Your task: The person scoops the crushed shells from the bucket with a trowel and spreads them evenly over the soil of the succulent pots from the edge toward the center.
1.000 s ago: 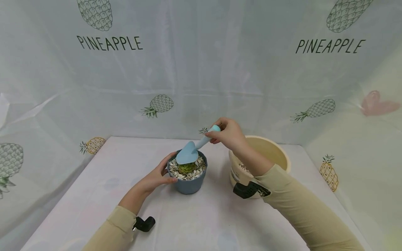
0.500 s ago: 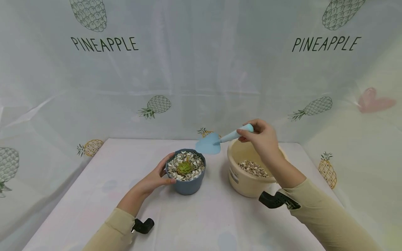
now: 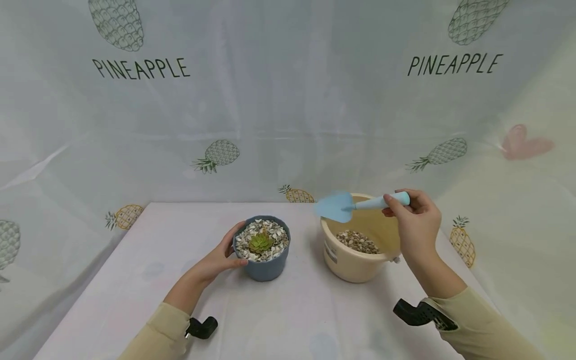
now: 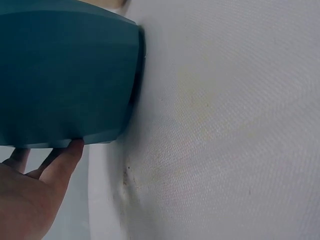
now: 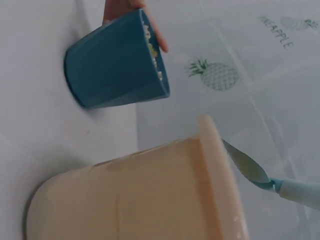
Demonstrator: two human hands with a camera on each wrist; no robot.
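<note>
A blue-grey flowerpot (image 3: 265, 270) stands on the table with a small green succulent (image 3: 261, 243) set among pale pebbles. My left hand (image 3: 219, 260) grips its left side, thumb at the front and fingers at the back. In my right hand (image 3: 418, 220) is a light blue trowel (image 3: 335, 206), pinched by its handle. Its blade points left, above the left rim of a cream bucket (image 3: 351, 270). Inside the bucket lies a heap of small stones (image 3: 358, 242). From the right wrist view, the trowel (image 5: 250, 167) shows just beyond the bucket's rim.
A pale cloth covers the table (image 3: 292, 320). Behind it hangs a white curtain (image 3: 288, 100) printed with pineapples. Black wrist cameras sit on both sleeves, the right one (image 3: 423, 315) in front of the bucket's right side.
My right hand has carried the trowel rightward, from over the succulent to over the bucket. The blade has turned more level. My left hand stays on the flowerpot.
</note>
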